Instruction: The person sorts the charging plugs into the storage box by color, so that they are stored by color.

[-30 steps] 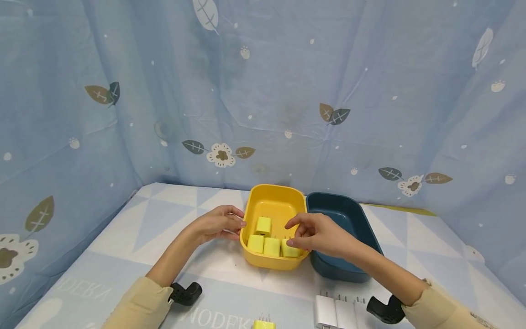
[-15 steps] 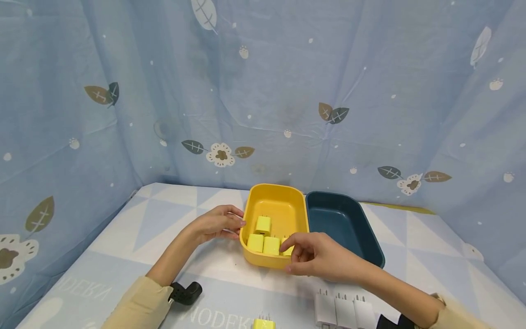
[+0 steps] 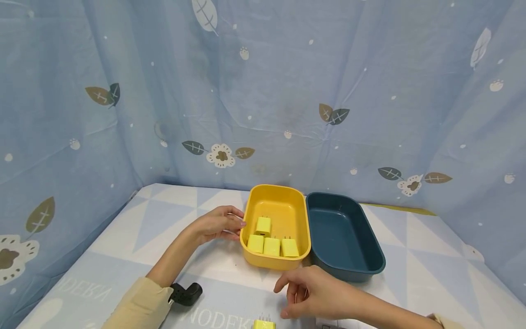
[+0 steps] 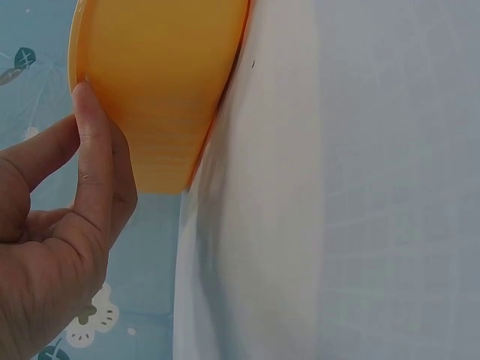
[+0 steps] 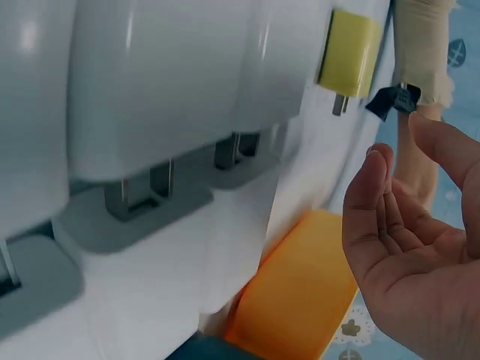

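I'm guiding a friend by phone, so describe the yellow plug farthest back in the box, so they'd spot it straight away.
On the patterned table, find the yellow box just left of the dark blue box. Inside it, three yellow plugs line the near end. The fourth plug is the only one sitting behind that row, towards the left.

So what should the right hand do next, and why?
I'd probably lower the right hand to the loose yellow plug: the hand looks empty and hovers close by, while four other yellow plugs already sit in the yellow box, and the left hand holds its rim.
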Demonstrator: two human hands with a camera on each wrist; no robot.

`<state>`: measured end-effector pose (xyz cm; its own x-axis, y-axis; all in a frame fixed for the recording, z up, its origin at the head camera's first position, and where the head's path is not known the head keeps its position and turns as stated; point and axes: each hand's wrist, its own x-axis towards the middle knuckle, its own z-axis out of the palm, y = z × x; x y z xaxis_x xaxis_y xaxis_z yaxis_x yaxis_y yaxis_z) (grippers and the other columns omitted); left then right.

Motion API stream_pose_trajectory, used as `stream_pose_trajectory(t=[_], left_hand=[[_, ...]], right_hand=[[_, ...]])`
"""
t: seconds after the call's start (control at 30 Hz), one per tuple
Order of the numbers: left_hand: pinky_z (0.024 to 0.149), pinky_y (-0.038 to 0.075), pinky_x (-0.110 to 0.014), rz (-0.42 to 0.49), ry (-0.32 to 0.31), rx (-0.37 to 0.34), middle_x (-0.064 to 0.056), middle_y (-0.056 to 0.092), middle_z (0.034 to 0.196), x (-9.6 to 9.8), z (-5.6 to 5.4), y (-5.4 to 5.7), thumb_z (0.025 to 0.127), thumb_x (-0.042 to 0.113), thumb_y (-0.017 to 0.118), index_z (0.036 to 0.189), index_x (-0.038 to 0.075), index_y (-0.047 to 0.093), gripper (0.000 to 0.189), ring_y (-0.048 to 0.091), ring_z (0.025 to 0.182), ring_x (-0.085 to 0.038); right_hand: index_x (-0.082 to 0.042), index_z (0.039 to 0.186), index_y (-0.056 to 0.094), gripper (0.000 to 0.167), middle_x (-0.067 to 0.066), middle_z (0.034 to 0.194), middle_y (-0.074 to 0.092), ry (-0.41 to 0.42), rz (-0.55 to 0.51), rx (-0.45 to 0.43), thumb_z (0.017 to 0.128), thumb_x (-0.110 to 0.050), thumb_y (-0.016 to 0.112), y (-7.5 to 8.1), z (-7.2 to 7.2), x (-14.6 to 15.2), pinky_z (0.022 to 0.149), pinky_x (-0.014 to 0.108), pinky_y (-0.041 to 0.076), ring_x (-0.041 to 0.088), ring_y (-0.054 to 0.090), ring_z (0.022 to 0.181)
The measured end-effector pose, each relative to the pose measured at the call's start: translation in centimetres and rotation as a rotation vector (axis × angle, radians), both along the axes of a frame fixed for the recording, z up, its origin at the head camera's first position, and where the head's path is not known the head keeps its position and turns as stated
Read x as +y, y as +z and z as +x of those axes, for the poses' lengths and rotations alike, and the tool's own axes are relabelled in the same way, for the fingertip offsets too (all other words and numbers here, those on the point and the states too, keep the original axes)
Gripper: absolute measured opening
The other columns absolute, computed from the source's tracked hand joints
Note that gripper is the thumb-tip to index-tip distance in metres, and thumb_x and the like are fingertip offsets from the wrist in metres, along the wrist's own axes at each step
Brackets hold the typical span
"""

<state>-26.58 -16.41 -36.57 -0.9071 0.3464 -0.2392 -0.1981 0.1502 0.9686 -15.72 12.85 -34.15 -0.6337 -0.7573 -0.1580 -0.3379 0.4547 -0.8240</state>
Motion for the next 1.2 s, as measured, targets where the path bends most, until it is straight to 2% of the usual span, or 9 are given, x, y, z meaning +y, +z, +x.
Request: stream_pose_trajectory(t=[0.3,0.63,0.73,0.83,1.07,1.2], left_hand=[[0.070,0.060,-0.031,-0.008,0.005,0.000,-0.015,0.066,0.097,0.0,0.0,0.1,0.094,0.008,0.067,0.124,-0.004,0.048,0.037,0.067,0.074,-0.020],[0.070,0.060,-0.030,-0.007,-0.002,0.007,-0.015,0.065,0.097,0.0,0.1,0.1,0.095,0.007,0.066,0.124,-0.005,0.047,0.036,0.067,0.074,-0.020],[0.070,0.060,-0.031,-0.009,0.000,0.009,-0.015,0.065,0.097,0.0,0.1,0.1,0.095,0.007,0.065,0.124,-0.005,0.048,0.036,0.067,0.074,-0.020],[0.070,0.060,-0.031,-0.009,0.002,0.007,-0.015,0.065,0.097,0.0,0.1,0.1,0.095,0.007,0.065,0.124,-0.005,0.048,0.035,0.067,0.074,-0.020],[0.070,0.060,-0.030,-0.008,-0.001,0.004,-0.015,0.065,0.098,0.0,0.2,0.2,0.095,0.007,0.065,0.124,-0.005,0.048,0.035,0.066,0.074,-0.020],[0.070,0.060,-0.030,-0.008,-0.001,-0.001,-0.015,0.065,0.097,0.1,0.2,0.2,0.095,0.007,0.065,0.124,-0.005,0.048,0.035,0.066,0.074,-0.020]], right_hand=[[-0.014,0.111,0.067,0.023,-0.009,0.080,0.064,0.062,-0.009,-0.110,0.089,-0.014,0.074,-1.1,0.9,-0.3,0.060,0.017,0.050,0.003,0.054,0.064],[-0.014,0.113,0.066,0.024,-0.013,0.082,0.062,0.079,0.038,-0.086,0.090,-0.011,0.072,-1.6,1.5,-1.1,0.065,0.017,0.050,0.001,0.054,0.066],[-0.015,0.114,0.066,0.024,-0.011,0.082,0.062,0.081,0.058,-0.118,0.091,-0.012,0.072,-2.0,1.5,-1.2,0.066,0.017,0.050,0.003,0.054,0.068],[-0.018,0.117,0.066,0.026,-0.012,0.084,0.062,0.111,0.075,-0.113,0.092,-0.019,0.073,-3.5,1.0,-1.0,0.069,0.017,0.052,0.002,0.055,0.070],[-0.031,0.122,0.065,0.031,-0.015,0.089,0.064,0.180,0.031,-0.111,0.092,-0.030,0.072,-9.6,-1.1,0.0,0.070,0.018,0.054,0.002,0.058,0.072],[-0.033,0.123,0.063,0.033,-0.016,0.091,0.065,0.192,0.042,-0.090,0.092,-0.032,0.071,-11.5,-1.6,0.3,0.069,0.019,0.055,0.002,0.059,0.072]])
